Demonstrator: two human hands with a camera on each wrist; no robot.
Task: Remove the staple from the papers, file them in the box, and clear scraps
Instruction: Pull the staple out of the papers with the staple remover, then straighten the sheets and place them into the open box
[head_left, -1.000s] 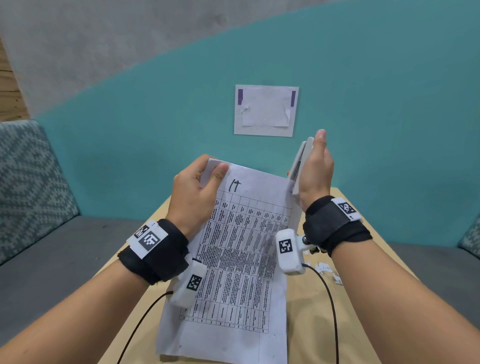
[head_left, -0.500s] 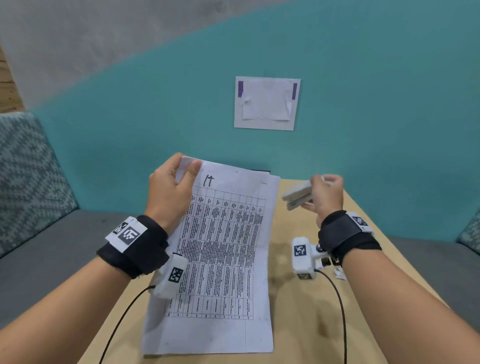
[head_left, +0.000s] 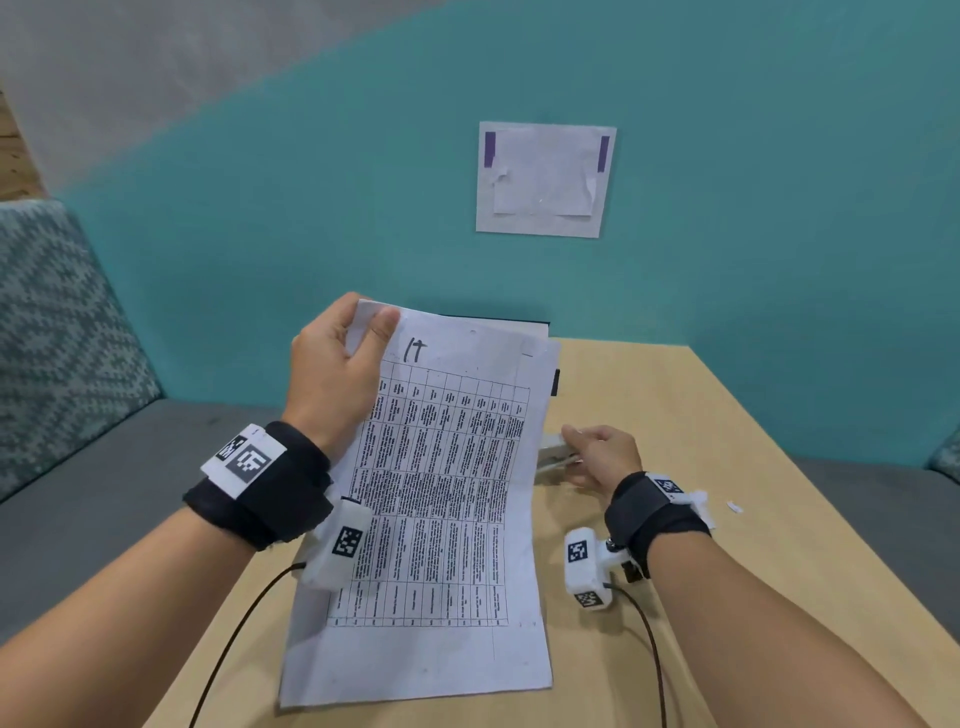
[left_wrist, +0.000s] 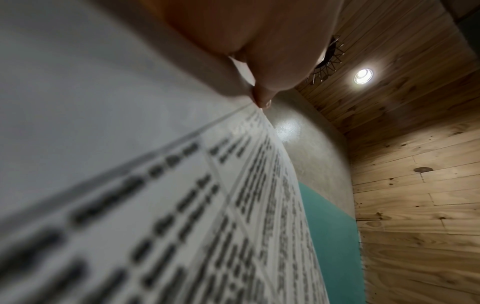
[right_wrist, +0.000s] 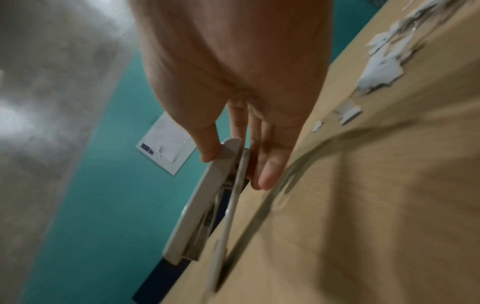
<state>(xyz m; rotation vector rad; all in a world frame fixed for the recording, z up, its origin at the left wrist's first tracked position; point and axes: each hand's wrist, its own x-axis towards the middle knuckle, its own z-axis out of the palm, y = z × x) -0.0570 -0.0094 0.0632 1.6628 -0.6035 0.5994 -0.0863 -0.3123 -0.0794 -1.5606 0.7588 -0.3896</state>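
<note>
From the head view, the left hand pinches the top left corner of the papers, thumb on the printed side, fingers curled behind. The sheets are lifted at that corner and slope down toward the table's near edge, their lower end resting on the table. The top sheet carries a printed grid and a handwritten mark near its top. Behind the papers' upper edge, at the table's far edge, a dark object peeks out; I cannot tell what it is. The right hand is low over the table just right of the papers, fingers closed on a pale stapler whose front end points toward the sheets. A small scrap lies near the table's right edge. A taped sheet hangs on the teal wall.

From the left wrist, the thumb presses on the papers at their edge; the print is blurred.

From the right wrist, the right hand grips the stapler at its rear end, thumb on the upper arm, fingers under the base. The stapler's two arms stand slightly apart, and its base is close to or touching the table; I cannot tell which. Scraps lie scattered on the table beside the hand.
</note>
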